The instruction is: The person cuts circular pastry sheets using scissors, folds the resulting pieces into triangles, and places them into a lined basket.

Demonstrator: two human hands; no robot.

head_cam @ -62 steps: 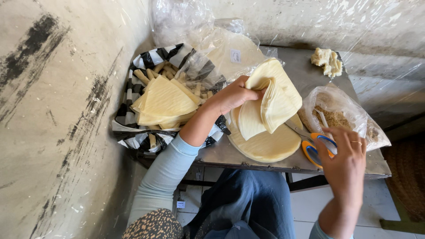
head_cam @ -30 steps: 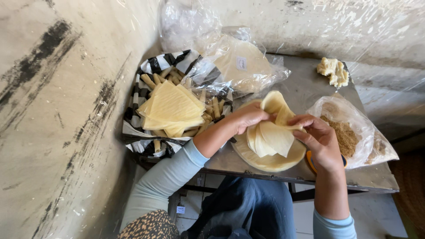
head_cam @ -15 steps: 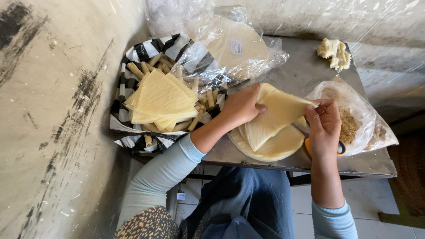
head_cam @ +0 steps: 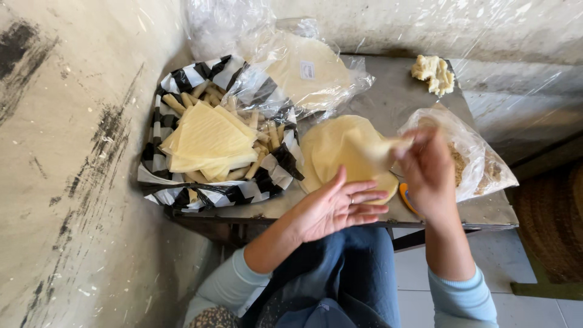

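While the left hand (head_cam: 336, 209) sits nearest the camera at the table's front edge, palm up, fingers spread and holding nothing, its fingertips reach just over the near rim of the wrapper stack (head_cam: 340, 152). Right hand (head_cam: 428, 173) is at 3 o'clock of that stack, motion-blurred, fingers pinched on the edge of one thin wrapper sheet (head_cam: 382, 149) and lifting it off the top. Stack is round, pale yellow, lying flat on the grey table (head_cam: 395, 97) near centre. Under the right hand, an orange-and-blue object (head_cam: 408, 200) peeks out at the table edge; can't tell what it is. Clear plastic bag (head_cam: 480, 167) with brownish filling lies at 3 o'clock of the stack, touching the right hand's far side. At 9 o'clock, a black-and-white striped bag (head_cam: 182, 188) holds rolled pale sticks with folded triangular sheets (head_cam: 206, 143) piled on top. At 12 o'clock, a second clear bag of round wrappers (head_cam: 303, 73). Far corner, about 1 o'clock, a pale dough lump (head_cam: 434, 74) sits alone, well apart from the rest.
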